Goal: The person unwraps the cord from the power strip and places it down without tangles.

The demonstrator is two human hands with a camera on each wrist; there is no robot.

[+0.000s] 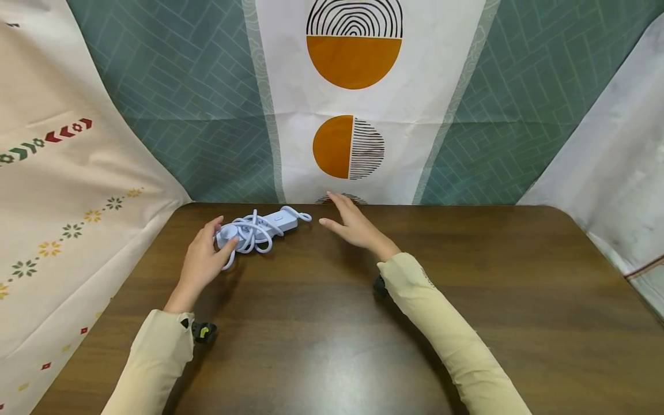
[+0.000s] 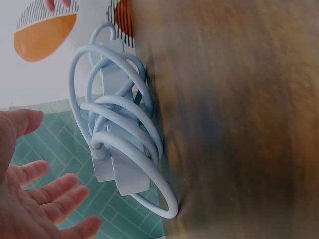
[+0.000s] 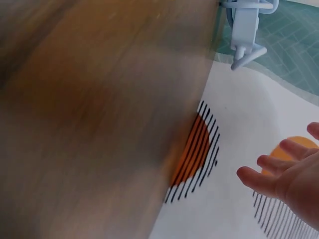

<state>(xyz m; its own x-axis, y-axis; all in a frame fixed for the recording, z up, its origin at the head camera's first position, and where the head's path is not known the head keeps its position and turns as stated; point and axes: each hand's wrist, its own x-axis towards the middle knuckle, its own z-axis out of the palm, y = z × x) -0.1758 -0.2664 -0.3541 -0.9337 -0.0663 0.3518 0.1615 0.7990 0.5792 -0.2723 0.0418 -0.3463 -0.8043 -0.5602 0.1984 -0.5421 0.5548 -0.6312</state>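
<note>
A pale blue power strip (image 1: 280, 221) lies near the back left of the table, its own cord (image 1: 252, 229) looped loosely around it in a tangle. Over the strip's left end hovers my left hand (image 1: 204, 258), thumb and fingers spread to either side of it. In the left wrist view a gap shows between the left fingers (image 2: 60, 196) and the coiled cord. To the right of the strip, my right hand (image 1: 357, 225) is raised above the table with fingers extended, holding nothing. The strip's right end (image 3: 245, 31) appears at the top of the right wrist view.
The brown wooden table (image 1: 290, 305) ends at the back against a hanging green and white cloth (image 1: 441, 69). A cream patterned cloth (image 1: 62, 190) hangs along the left side, a white one (image 1: 612, 155) at the right. Dark wrist devices (image 1: 204, 332) sit at both sleeves.
</note>
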